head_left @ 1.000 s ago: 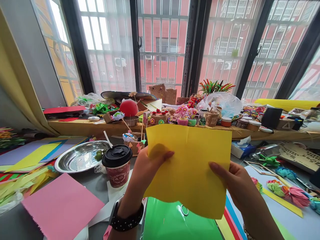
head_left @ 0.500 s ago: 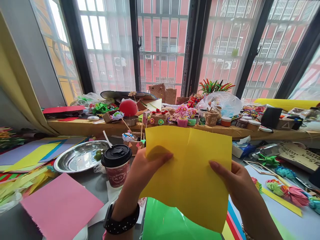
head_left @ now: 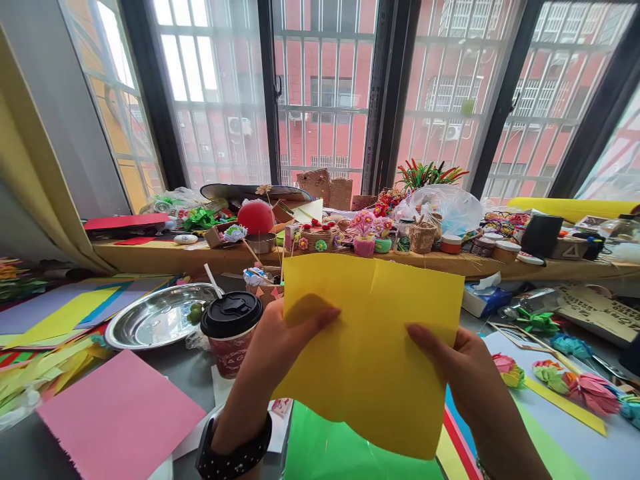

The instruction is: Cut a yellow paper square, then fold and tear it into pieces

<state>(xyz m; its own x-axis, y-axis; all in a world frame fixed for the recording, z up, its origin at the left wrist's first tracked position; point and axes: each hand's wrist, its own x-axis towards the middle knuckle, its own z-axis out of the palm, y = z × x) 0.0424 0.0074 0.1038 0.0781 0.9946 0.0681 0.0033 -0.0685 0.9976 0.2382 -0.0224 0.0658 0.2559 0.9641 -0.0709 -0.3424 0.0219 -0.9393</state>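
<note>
A sheet of yellow paper (head_left: 373,360) is held up in front of me, with a faint crease down its middle and a wavy lower edge. My left hand (head_left: 295,340) grips its left side, thumb on the near face and the other fingers behind. On the right side, my right hand (head_left: 463,363) pinches the sheet the same way, its fingers partly hidden behind the paper. Below the sheet lies a green sheet (head_left: 325,440) on the table. Left of my left wrist rests a pink square of paper (head_left: 123,413) with one ragged edge.
A lidded paper cup (head_left: 231,333) stands close to my left forearm, beside a metal tray (head_left: 145,327) with small green fruit. Paper flowers (head_left: 585,390) lie at the right. Craft pieces and jars crowd the wooden sill (head_left: 225,260) under the window.
My right hand has shifted slightly left along with its edge of the yellow paper. The left hand has moved a little left too, and the sheet stays raised.
</note>
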